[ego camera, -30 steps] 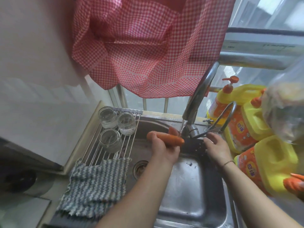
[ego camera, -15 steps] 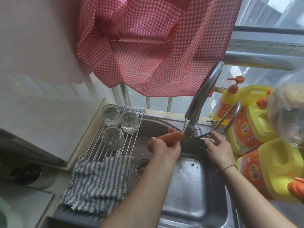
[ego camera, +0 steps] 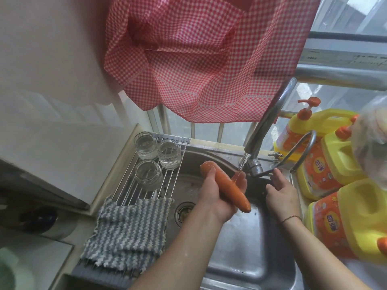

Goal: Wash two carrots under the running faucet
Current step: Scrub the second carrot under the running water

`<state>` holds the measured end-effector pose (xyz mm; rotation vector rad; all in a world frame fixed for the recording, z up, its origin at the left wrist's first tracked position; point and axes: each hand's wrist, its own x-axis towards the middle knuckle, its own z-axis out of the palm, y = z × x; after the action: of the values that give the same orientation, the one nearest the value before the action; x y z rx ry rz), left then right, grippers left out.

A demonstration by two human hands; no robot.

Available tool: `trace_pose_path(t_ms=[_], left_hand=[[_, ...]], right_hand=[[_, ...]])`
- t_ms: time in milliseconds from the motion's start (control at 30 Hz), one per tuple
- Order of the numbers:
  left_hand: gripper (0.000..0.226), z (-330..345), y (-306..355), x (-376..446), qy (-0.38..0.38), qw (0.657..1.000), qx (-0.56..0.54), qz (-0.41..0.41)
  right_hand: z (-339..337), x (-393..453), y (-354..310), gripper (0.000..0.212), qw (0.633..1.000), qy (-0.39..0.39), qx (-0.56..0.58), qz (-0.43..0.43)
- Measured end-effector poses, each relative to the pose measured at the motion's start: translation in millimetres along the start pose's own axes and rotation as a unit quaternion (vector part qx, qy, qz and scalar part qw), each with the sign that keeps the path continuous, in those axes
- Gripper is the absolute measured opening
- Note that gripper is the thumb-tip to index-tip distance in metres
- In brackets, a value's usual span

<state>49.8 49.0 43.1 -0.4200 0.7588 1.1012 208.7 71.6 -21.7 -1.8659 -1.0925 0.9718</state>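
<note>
So the carrot (ego camera: 225, 186) is lying diagonally over the sink (ego camera: 247, 248), fat end pointing up and to the left toward the back of the basin, narrow tip pointing down and to the right. The left hand (ego camera: 217, 195) is cradling it from underneath, fingers curling round the middle with the thumb pressing on the fat end. A thin stream of water (ego camera: 240, 166) is coming out of the faucet (ego camera: 268, 120) and landing right about mid-carrot, where the fingertips are poking out.

The right hand (ego camera: 281, 191) is sitting just right of the carrot, not touching it, fingers relaxed and straight, tips up by the faucet's base and thin lever handle (ego camera: 299, 151).

Left of the basin, three glass jars (ego camera: 156, 159) are sitting on a wire rack (ego camera: 134, 185) with a striped grey cloth (ego camera: 127, 233) draping over its near end. Yellow detergent bottles (ego camera: 335, 162) are crowding the right side, and a red checked cloth (ego camera: 209, 59) is hanging above.
</note>
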Motion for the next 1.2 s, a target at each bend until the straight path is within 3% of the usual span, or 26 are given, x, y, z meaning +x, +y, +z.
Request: trace_pose_path(t_ms=[333,467,567,667,833,967,1200], left_hand=[[0.048,-6.7,3.6,-12.1,-0.051,0.994,0.093,0.006],[0.042,-9.9,2.2,-14.9,-0.069,0.983,0.171,0.011],[0.036,-20.3,-0.2,-16.5,-0.074,0.964,0.255,0.023],[0.049,-39.4,1.3,-19.8,-0.078,0.936,0.342,0.034],[0.068,-70.3,9.0,-31.4,-0.096,0.892,0.440,0.036],[0.049,-80.0,14.7,-39.3,-0.089,0.866,0.486,0.084],[0.033,-82.6,15.0,-51.4,-0.111,0.855,0.494,0.109]], right_hand=[[2.0,9.8,-1.9,0.063,0.998,-0.019,0.052,-0.015],[-0.8,5.7,2.7,0.063,0.998,-0.053,-0.013,-0.034],[-0.3,-20.9,8.5,0.044,0.998,-0.055,0.019,-0.027],[2.8,-63.1,0.9,0.024,0.992,-0.085,0.092,-0.022],[9.3,-96.2,-26.4,0.039,0.956,-0.221,0.192,0.016],[16.7,-89.0,-29.6,0.044,0.965,-0.227,0.133,0.012],[16.4,-96.5,-39.1,0.055,0.971,-0.209,0.118,-0.009]])
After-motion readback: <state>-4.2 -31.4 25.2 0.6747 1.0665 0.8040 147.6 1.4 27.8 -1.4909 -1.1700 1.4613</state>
